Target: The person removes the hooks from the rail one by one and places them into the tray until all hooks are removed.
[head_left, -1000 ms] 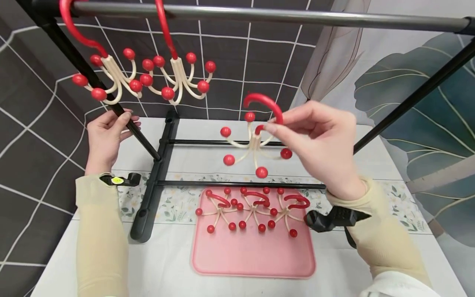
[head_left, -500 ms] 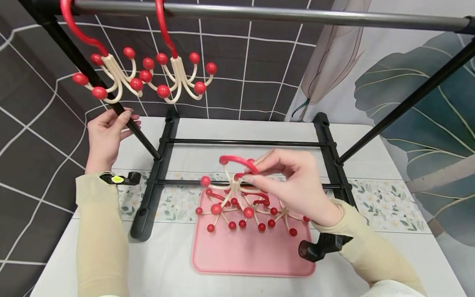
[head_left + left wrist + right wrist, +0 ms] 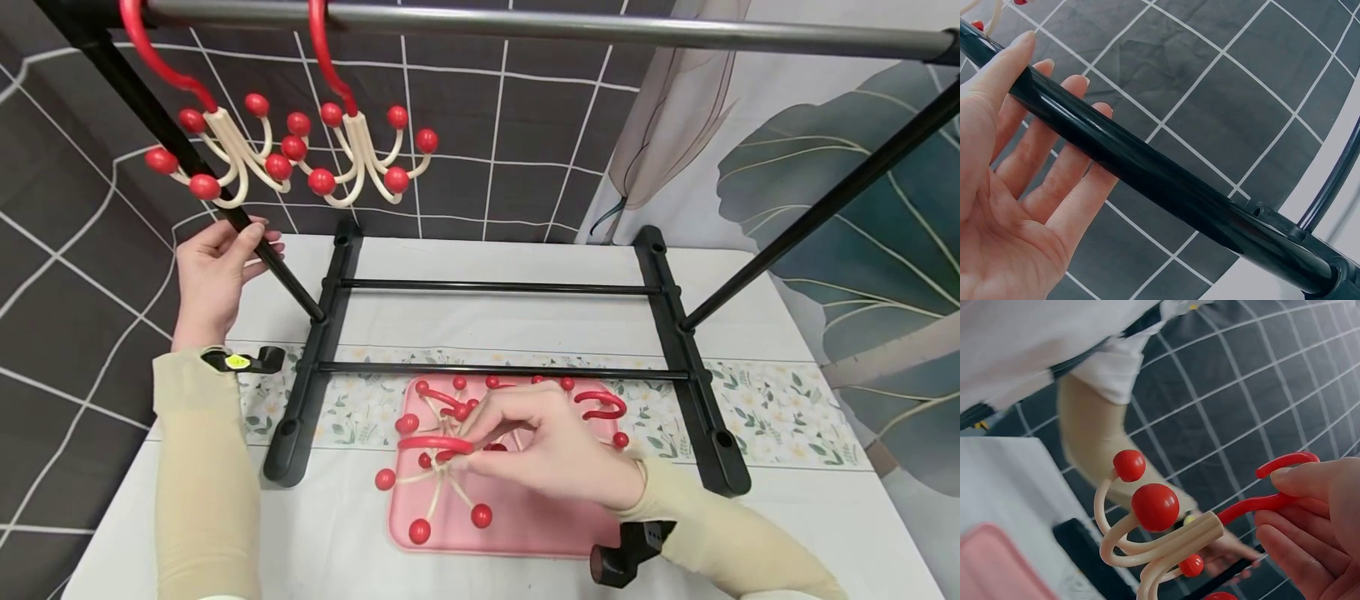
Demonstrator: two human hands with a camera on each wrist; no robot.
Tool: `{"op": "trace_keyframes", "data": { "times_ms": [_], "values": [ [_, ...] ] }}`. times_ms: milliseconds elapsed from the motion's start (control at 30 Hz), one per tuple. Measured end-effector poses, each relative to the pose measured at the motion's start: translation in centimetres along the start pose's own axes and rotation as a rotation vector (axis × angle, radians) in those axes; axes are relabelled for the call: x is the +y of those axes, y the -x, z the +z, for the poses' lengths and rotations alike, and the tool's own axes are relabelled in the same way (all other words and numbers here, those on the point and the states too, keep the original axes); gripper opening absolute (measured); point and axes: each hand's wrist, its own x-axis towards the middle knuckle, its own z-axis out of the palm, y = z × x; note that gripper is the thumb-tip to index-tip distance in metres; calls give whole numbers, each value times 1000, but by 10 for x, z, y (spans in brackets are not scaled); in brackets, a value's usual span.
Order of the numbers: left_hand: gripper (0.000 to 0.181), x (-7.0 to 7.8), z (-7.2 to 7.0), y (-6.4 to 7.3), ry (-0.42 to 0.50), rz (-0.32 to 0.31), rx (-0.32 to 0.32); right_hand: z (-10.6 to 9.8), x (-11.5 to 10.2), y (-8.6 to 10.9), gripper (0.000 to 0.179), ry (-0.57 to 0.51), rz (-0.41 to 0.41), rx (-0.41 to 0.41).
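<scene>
My right hand [image 3: 540,458] pinches the red hook of a multi-arm hanger [image 3: 432,443] over the left part of the pink tray [image 3: 540,529]. In the right wrist view this hanger [image 3: 1175,540] shows cream curved arms with red ball tips, and thumb and fingers hold its hook. My left hand [image 3: 206,279] is at the rack's left black post [image 3: 281,275]. The left wrist view shows the thumb across the post [image 3: 1122,150] and the fingers behind it. Similar hangers lie along the tray's far side, one [image 3: 600,404] at the right; my right hand partly hides them.
Two like hangers, one [image 3: 236,150] at the left and another [image 3: 360,158] beside it, hang from the rack's top bar [image 3: 480,23]. The rack's black feet [image 3: 693,375] and low crossbars [image 3: 495,369] stand on the white tablecloth behind the tray. A dark gridded backdrop [image 3: 457,108] is behind.
My right hand has brought the hanger down and leftward, from in front of the rack to over the tray's left part. My left hand stays at the post. The hung hangers have turned slightly.
</scene>
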Motion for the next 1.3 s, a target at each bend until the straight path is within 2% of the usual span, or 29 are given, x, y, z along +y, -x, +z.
{"op": "trace_keyframes", "data": {
  "times_ms": [200, 433, 867, 1300],
  "values": [
    [21, 0, 0, 0, -2, -6, 2, 10, 20, 8, 17, 33, 61, -33],
    [23, 0, 0, 0, 2, -10, -2, 18, 35, 16, 14, -22, 111, -70],
    [22, 0, 0, 0, 2, -3, -4, 23, 52, 27, 15, 85, 176, -110],
    [24, -1, 0, -1, 1, -8, -2, 24, 60, 29, 17, 60, 270, -133]
  ]
}}
